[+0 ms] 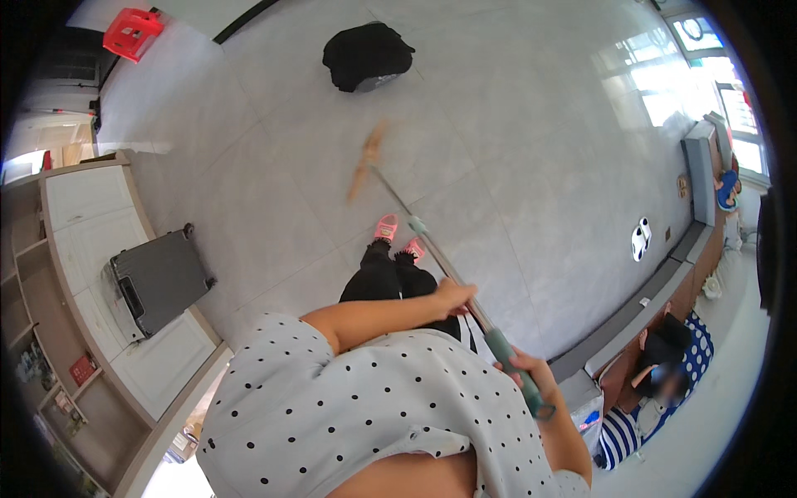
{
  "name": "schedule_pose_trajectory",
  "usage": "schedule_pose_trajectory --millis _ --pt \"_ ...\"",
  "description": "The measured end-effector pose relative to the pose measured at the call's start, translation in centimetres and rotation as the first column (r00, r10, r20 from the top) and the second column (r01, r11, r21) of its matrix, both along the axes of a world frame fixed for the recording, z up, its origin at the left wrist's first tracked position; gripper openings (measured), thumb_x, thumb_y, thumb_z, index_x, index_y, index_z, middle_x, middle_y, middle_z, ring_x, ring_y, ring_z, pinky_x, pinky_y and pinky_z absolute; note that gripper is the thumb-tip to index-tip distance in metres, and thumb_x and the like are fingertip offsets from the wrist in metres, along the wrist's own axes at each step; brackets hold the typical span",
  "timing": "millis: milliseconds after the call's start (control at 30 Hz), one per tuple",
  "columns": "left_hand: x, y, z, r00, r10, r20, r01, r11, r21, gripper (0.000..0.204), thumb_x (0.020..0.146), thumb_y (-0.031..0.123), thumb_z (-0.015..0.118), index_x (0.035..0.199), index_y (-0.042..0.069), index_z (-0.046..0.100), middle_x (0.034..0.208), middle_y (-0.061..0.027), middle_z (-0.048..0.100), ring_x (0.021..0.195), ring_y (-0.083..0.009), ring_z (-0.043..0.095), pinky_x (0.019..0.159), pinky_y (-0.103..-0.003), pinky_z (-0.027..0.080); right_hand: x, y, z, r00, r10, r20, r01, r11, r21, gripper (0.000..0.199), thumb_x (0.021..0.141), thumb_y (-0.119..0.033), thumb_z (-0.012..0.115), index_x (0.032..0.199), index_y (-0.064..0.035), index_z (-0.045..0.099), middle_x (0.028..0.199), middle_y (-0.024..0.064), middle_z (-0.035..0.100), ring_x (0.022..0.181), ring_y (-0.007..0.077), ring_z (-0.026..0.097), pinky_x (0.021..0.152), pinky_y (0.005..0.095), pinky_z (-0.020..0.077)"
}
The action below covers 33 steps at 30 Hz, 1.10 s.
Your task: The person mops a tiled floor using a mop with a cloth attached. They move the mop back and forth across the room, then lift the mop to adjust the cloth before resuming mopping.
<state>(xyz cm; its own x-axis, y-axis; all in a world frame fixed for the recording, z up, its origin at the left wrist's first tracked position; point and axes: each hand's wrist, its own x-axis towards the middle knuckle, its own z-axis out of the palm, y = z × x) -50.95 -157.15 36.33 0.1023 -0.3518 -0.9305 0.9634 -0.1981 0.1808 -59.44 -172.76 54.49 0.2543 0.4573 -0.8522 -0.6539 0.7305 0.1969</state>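
Both fists grip the broom handle (448, 270): left hand (455, 295) mid-shaft, right hand (531, 371) near its end.

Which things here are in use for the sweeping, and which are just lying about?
In use: broom, held by left hand and right hand; tiled floor.
Lying about: black bag, grey suitcase, red stool, white slippers.

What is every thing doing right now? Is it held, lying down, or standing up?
Broom: held slanted, head on the floor.
Left hand: closed on the broom's shaft.
Right hand: closed on the broom's green grip.
Black bag: lying slumped on the floor.
Grey suitcase: lying flat, shut.
Red stool: standing upright.
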Motion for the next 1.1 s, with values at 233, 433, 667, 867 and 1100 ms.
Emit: schedule_pose_trajectory --millis 233,433,667,867,1100 --pt "6.5 10.0 -6.5 0.993 0.107 0.049 -0.112 0.984 0.137 0.018 0.073 0.022 0.058 0.068 0.006 0.053 0.057 -0.005 0.054 0.05 -0.0156 0.057 0.045 -0.028 0.048 9.4 7.6 -7.8 0.997 0.074 -0.01 -0.072 0.986 0.153 0.026 0.084 -0.005 0.045 0.108 -0.0005 0.038 0.091 0.0117 0.048 0.066 0.0112 0.049 0.059 0.0191 0.0491" --pt "7.8 8.3 -12.5 0.998 -0.018 0.066 0.004 0.979 0.205 0.012 0.071 0.015 0.056 0.066 0.005 0.052 0.058 -0.0044 0.051 0.054 -0.0171 0.059 0.05 -0.03 0.052 9.7 4.8 -13.0 0.982 -0.064 -0.177 0.123 0.93 0.347 0.022 0.083 -0.003 0.047 0.102 -0.0001 0.036 0.088 0.0116 0.043 0.06 0.0091 0.041 0.046 0.0184 0.0399" --pt "3.4 -8.5 -10.7 0.959 -0.283 0.0 0.272 0.923 0.273 0.012 0.068 0.011 0.057 0.068 0.0 0.054 0.065 -0.0118 0.059 0.052 -0.0214 0.061 0.046 -0.031 0.053 0.9 -9.5 -13.4 0.931 -0.241 -0.272 0.331 0.873 0.358 0.025 0.085 -0.008 0.047 0.107 0.0006 0.038 0.078 0.008 0.047 0.057 0.008 0.041 0.045 0.0179 0.0394" --pt "-8.4 -25.7 -9.0 0.811 -0.576 0.104 0.577 0.816 0.024 0.024 0.067 0.012 0.057 0.076 -0.009 0.05 0.065 -0.0154 0.058 0.048 -0.0219 0.059 0.039 -0.033 0.051 -11.1 -21.9 -5.2 0.952 -0.238 -0.192 0.239 0.971 -0.016 0.028 0.084 -0.022 0.05 0.099 0.0008 0.046 0.064 0.0014 0.048 0.05 0.0076 0.046 0.047 0.0182 0.041" --pt "-9.3 -32.4 -3.6 0.958 -0.283 -0.037 0.269 0.939 -0.215 0.019 0.068 0.016 0.062 0.067 0.0 0.053 0.057 -0.0058 0.055 0.04 -0.0129 0.048 0.043 -0.031 0.051 -8.2 -25.4 3.3 0.968 -0.058 -0.243 -0.056 0.898 -0.436 0.025 0.083 -0.022 0.048 0.096 -0.0007 0.049 0.064 0.0011 0.054 0.052 0.0097 0.05 0.049 0.0211 0.043"
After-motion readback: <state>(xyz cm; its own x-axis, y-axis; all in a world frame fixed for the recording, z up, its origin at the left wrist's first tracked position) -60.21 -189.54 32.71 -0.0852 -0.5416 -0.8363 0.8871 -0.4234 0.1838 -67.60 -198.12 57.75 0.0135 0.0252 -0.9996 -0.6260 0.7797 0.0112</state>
